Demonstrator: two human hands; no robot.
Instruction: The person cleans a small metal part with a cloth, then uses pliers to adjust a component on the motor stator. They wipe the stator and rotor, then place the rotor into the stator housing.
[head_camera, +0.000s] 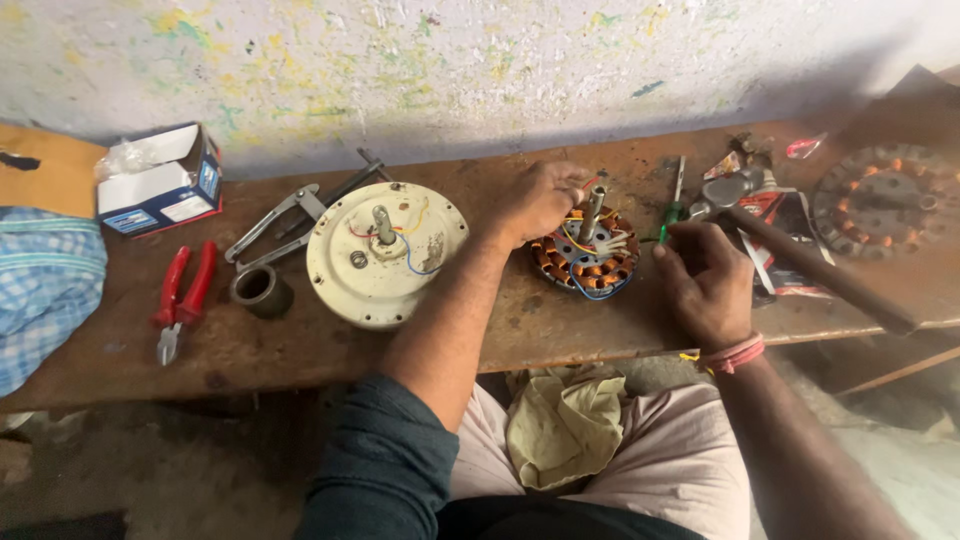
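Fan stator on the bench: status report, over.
Left hand gripping stator at its wires. Right hand alongside, pinching something small. Hammer lies beside right hand.

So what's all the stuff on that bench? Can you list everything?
Wound motor core: one, copper coils with coloured wires, bench centre, under both hands.
Round motor cover: one, cream, left of the core.
Pliers: one, red handles, bench left.
Metal ring: one, dark, beside the cover.
Cardboard box: one, blue and white, far left.
Hammer: one, dark handle, right.
Screwdriver: one, green handle, behind the core.
Second motor core: one, far right.
Left hand: on the core's top.
Right hand: at the core's right edge.
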